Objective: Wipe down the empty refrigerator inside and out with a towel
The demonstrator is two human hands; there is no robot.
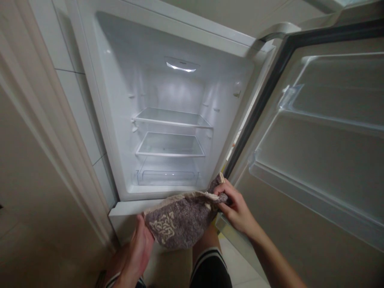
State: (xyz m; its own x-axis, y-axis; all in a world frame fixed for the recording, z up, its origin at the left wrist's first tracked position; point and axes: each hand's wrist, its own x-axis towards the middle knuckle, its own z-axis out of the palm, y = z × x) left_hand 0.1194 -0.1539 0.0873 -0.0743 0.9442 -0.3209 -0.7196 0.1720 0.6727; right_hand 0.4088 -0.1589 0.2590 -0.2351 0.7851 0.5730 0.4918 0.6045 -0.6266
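Note:
A grey-purple towel [187,220] with a cream pattern hangs stretched between both hands, in front of the open fridge [144,195]. My left hand [142,240] grips the towel's left end, its fingers partly hidden behind the cloth. Bunched cloth at the other end is pinched in my right hand [235,206], beside the hinge side of the fridge. Between the hands the towel sags, apart from the shelves.
Inside the fridge are two glass shelves [171,144], a clear drawer [168,177] at the bottom and a lit lamp [182,65]. The fridge door [324,160] with clear racks stands open at right. A door frame [60,132] runs along the left.

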